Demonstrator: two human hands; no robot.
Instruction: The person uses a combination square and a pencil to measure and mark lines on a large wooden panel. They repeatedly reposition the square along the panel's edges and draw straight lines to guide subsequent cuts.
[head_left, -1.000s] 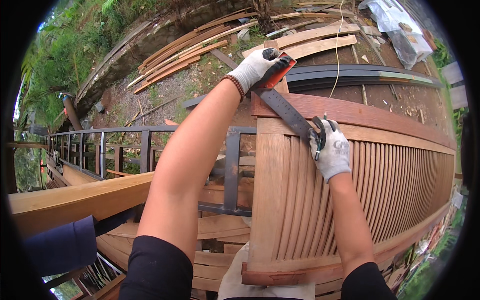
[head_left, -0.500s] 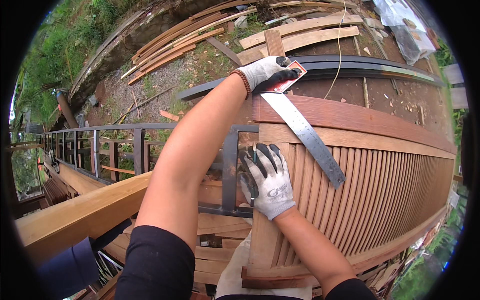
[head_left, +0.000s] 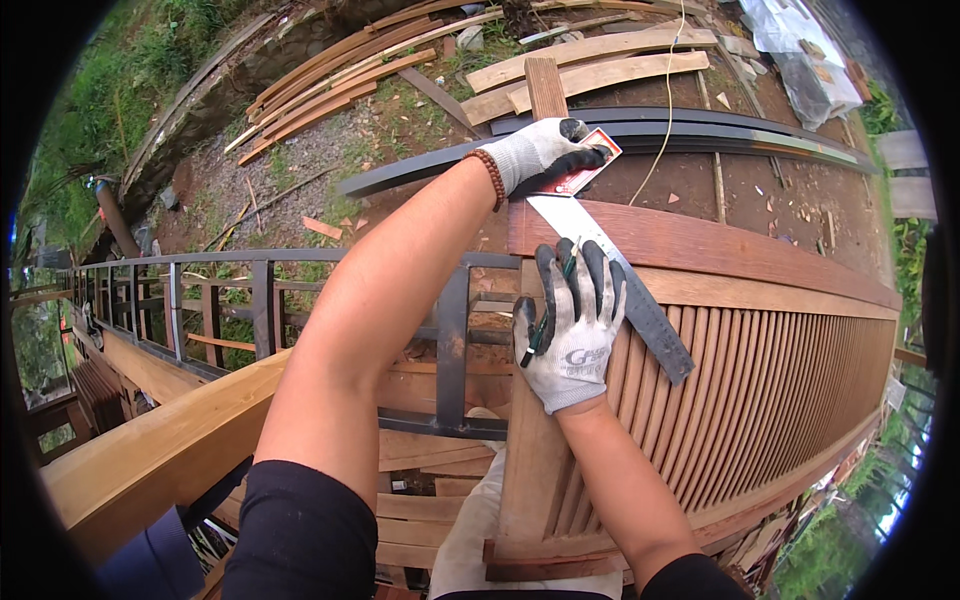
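Hands [head_left: 570,320] press square [head_left: 610,270] onto outdoor slatted deck [head_left: 780,360].

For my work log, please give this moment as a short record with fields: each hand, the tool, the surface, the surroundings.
left hand: gloved left hand presses the red handle of the square
right hand: gloved right hand lies flat on the wooden board, a green pencil between its fingers
tool: metal blade of the square lies slanted across the board
surface: slatted wooden deck
surroundings: dark metal railing; loose planks on the ground
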